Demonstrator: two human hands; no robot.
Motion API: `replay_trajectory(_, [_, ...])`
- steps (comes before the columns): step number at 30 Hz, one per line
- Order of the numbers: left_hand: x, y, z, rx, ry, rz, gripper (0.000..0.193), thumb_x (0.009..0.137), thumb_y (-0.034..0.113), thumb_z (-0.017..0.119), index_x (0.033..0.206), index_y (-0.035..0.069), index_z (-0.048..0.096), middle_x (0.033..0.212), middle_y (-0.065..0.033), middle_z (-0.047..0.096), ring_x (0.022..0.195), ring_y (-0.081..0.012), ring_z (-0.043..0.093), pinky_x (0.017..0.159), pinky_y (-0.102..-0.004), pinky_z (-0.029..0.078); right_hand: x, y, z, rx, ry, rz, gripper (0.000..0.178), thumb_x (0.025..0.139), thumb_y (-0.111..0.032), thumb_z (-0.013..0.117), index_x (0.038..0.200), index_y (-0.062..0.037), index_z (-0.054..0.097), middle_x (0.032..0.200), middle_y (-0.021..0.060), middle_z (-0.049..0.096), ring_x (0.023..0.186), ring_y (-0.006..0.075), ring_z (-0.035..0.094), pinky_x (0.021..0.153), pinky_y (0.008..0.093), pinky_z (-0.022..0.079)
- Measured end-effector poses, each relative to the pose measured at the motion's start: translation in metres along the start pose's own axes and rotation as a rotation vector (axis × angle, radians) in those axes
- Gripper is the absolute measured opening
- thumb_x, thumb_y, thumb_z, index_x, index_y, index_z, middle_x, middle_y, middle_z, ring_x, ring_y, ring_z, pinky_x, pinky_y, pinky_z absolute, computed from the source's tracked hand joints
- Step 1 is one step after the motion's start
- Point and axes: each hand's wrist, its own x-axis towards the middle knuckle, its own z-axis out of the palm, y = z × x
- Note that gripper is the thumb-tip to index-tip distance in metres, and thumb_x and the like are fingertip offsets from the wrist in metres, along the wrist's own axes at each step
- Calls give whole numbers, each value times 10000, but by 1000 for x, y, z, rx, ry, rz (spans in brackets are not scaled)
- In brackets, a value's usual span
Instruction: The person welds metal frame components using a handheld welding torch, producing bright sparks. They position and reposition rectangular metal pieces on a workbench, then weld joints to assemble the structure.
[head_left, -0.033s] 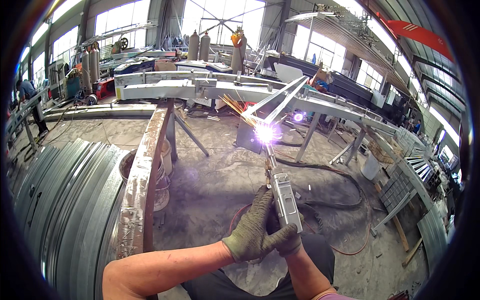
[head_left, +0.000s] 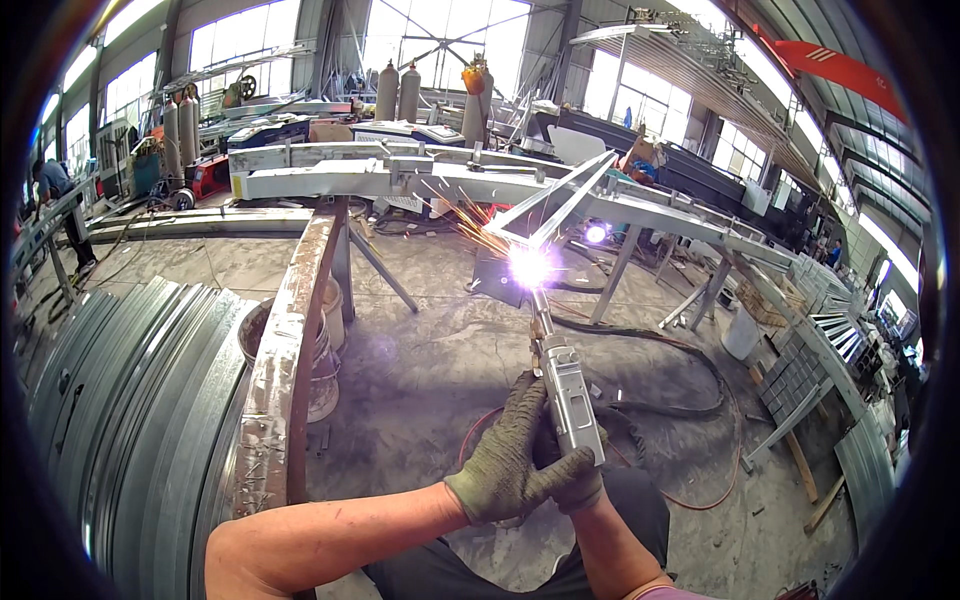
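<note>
Torch axis runs straight from our grip to the arc

Head view: we hold a welding torch [head_left: 567, 395] with both gloved hands low in the middle of the picture. Our left hand [head_left: 505, 455] wraps around the grey body of the torch from the left side, fingers closed tight on it. Our right hand [head_left: 572, 487] sits just behind and beneath, mostly hidden by the left, and also looks closed around the rear of the torch, though we cannot see its fingers well. The long axis of the torch points up and slightly left, away from us, and its thin nozzle ends at the bright arc [head_left: 528, 266]. That arc sits on the lower end of a slanted grey steel frame [head_left: 560, 200], with sparks flying off to the upper left. So the weld point lies directly ahead of the grip along the torch's own line, and the left hand is the nearer to it. A rusty curved beam [head_left: 285, 360] stands well apart on our left, beside stacked galvanised sheets [head_left: 130, 420]. Hoses [head_left: 655, 345] trail over the concrete floor [head_left: 430, 370].
</note>
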Motion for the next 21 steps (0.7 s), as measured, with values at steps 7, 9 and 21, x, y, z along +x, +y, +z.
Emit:
replay_trajectory(7, [0,-1,3,-36,26,8,814,972,418,802,1557,-12,436,1478,-247,557,1394,-397,569,1189,-495,446,-2,0,-2,-14,4,3,261,965,-30,798,1207,13,708,1019,27,742,888,113,697,742,300,593])
replay_trajectory(9, [0,-2,7,-38,63,32,762,963,399,807,1523,0,479,1444,-244,566,1343,-417,603,1165,-503,472,-2,1,-1,-15,2,4,259,966,-31,797,1206,13,708,1018,27,742,886,113,697,741,300,593])
replay_trajectory(21, [-6,-6,6,-18,-14,-91,913,966,444,827,1609,-4,357,1470,-203,587,1403,-320,582,1182,-464,457,-5,2,-3,-24,7,13,249,972,-38,791,1202,11,710,1010,24,742,877,109,695,732,297,591])
